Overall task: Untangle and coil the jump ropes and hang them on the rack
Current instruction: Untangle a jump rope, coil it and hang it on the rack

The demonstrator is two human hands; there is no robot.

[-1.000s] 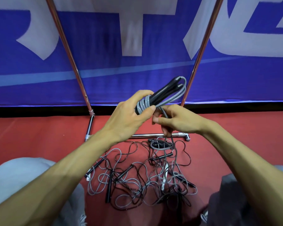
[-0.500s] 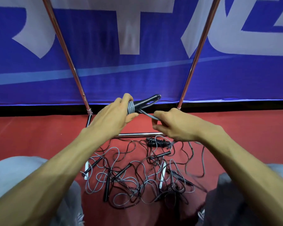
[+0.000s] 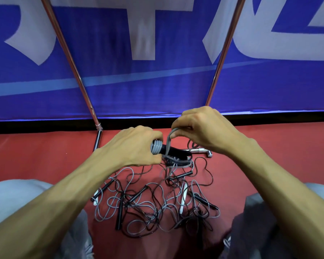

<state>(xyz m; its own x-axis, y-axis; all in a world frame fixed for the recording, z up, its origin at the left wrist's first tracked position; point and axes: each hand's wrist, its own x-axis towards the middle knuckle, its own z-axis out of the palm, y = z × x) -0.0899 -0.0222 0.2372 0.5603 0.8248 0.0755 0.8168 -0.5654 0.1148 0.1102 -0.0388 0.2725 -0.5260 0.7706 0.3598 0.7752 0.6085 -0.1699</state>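
Several jump ropes (image 3: 118,212), red floor (image 3: 36,156), blue banner (image 3: 157,86)

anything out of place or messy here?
Yes: the jump ropes on the red floor lie in one tangled heap, grey and black cords crossing, handles pointing every way. One wound bundle is gripped by the left hand, its loose grey end pinched by the right hand. No damage visible.

Both bare forearms are extended forward and drawn together. The left grip (image 3: 137,144) is curled, knuckles up, round the coiled rope (image 3: 157,146). The right grip (image 3: 200,128) is held slightly higher, with the strand (image 3: 169,140) pinched between thumb and fingers.
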